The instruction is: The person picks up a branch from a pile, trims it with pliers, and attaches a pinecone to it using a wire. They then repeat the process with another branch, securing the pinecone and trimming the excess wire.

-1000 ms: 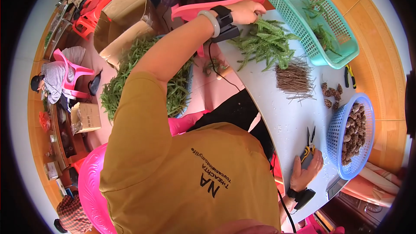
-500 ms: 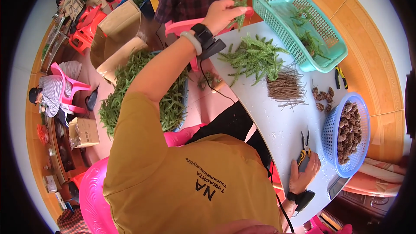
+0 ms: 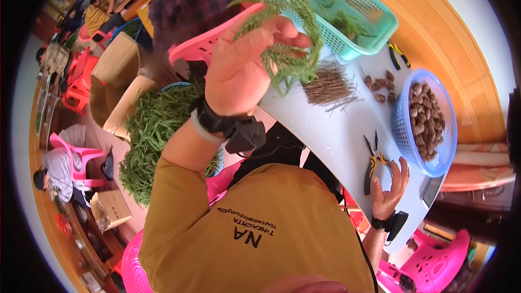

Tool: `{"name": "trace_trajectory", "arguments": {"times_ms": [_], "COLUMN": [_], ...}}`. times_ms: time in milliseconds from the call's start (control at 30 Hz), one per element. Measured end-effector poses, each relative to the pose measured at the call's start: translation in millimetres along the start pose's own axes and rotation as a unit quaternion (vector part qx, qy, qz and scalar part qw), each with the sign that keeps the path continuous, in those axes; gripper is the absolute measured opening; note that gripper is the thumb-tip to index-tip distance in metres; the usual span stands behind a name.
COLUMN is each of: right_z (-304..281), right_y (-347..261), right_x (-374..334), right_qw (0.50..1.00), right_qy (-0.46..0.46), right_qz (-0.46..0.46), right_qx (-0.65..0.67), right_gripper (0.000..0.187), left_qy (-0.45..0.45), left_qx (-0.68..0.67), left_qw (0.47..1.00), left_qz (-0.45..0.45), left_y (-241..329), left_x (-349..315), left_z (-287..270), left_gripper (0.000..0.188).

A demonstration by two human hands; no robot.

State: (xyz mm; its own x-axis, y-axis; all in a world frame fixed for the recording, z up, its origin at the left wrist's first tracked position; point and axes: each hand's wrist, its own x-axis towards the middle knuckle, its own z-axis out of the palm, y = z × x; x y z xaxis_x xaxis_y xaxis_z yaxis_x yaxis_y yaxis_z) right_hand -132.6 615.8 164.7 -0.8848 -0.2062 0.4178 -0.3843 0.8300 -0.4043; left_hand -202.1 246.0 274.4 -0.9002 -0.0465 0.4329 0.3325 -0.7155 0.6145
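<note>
Gathering green sprigs (image 3: pixel 305 15) appears to be the step in hand: the left fingers (image 3: pixel 282 25) are curled around them, held up above the tabletop (image 3: pixel 331 130), while the right fingers (image 3: pixel 404 172) are spread and seem to hold nothing. The next move would call for a light, steady grip, so that the soft needles are not crushed. How many sprigs are held cannot be told, since they overlap. One pile of loose sprigs (image 3: pixel 293 68) lies beneath the left fingers, and one bundle of brown sticks (image 3: pixel 327 87), too many to count, lies just right of it. Two pairs of pliers show: open pliers (image 3: pixel 370 171) just beside the right fingers, and spare pliers (image 3: pixel 394 58) well beyond them. Farther ahead of the right fingers lie about six loose cones (image 3: pixel 381 82). Two baskets stand near: one blue basket (image 3: pixel 401 125) of uncountable cones beyond the right fingers, one teal basket (image 3: pixel 364 50) beyond the left.
</note>
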Motion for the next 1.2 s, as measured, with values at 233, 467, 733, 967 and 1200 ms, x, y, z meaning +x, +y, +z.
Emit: {"name": "trace_trajectory", "arguments": {"times_ms": [233, 467, 733, 967, 1200], "right_z": [-2.9, 17.2, 21.7, 21.8, 28.4], "right_y": [-51.7, -90.2, -86.4, -77.3, -76.5], "right_x": [18.1, 64.2, 75.4, 71.3, 67.5], "right_qw": [0.988, 0.821, 0.777, 0.626, 0.658], "right_qy": [0.047, 0.069, 0.071, 0.055, 0.037], "right_qz": [-0.015, 0.039, 0.095, 0.148, 0.117], "right_qx": [0.145, 0.565, 0.618, 0.763, 0.743], "right_gripper": [0.042, 0.046, 0.041, 0.02, 0.027], "left_qy": [-0.102, -0.015, -0.048, -0.038, -0.041], "left_qx": [-0.08, -0.068, 0.165, 0.355, 0.223], "left_qw": [0.992, 0.986, 0.981, 0.934, 0.965], "left_qz": [-0.01, -0.15, -0.093, -0.019, -0.134], "left_y": [-60.1, -91.3, -117.3, -119.7, -114.8], "left_x": [-12.5, -36.5, -46.2, -52.6, -52.3], "left_z": [20.9, 58.1, 55.7, 41.0, 42.1], "left_gripper": [0.026, 0.03, 0.032, 0.029, 0.027]}}
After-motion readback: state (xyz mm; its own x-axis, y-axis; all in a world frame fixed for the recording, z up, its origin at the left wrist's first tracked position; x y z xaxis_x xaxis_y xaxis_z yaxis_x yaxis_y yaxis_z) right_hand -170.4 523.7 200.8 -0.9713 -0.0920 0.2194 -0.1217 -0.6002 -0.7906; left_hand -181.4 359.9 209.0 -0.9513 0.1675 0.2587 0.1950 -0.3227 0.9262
